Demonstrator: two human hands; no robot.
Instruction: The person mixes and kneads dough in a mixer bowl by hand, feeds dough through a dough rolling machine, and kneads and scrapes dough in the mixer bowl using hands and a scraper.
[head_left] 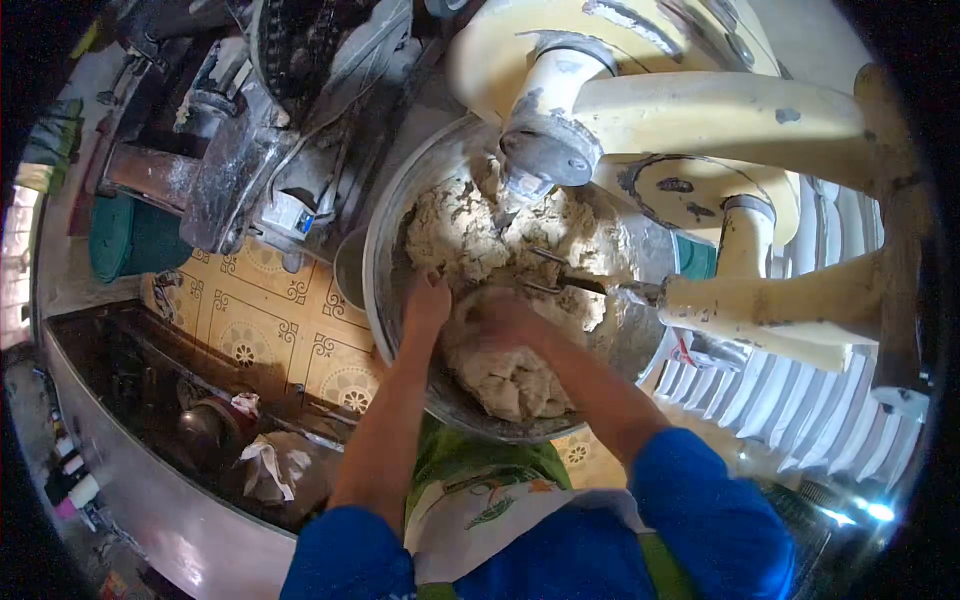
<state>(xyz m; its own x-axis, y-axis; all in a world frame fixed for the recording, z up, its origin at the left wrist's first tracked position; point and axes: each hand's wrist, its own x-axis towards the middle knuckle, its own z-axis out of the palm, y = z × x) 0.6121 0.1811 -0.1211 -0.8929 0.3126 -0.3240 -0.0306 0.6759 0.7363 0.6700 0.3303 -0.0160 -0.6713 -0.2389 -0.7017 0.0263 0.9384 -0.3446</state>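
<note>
A large mass of pale dough (515,385) fills much of a wide metal mixing bowl (385,225) in front of me. The far part of the dough is rough and lumpy, while the near part is smoother. At the bowl's left side, my left hand (430,302) has its fingers curled in against the dough. My right hand (503,318) is over the middle of the dough, smeared by motion, so its fingers cannot be made out. Beside it, a metal mixer arm (590,280) reaches into the dough from the right.
The cream-coloured mixer (720,115) overhangs the bowl's far and right sides, with another mixing tool (525,185) dipping in. Dusty machinery (235,170) stands far left. Near left is a metal trough (170,480) holding a cloth (275,465). White ribbed material (800,415) lies right.
</note>
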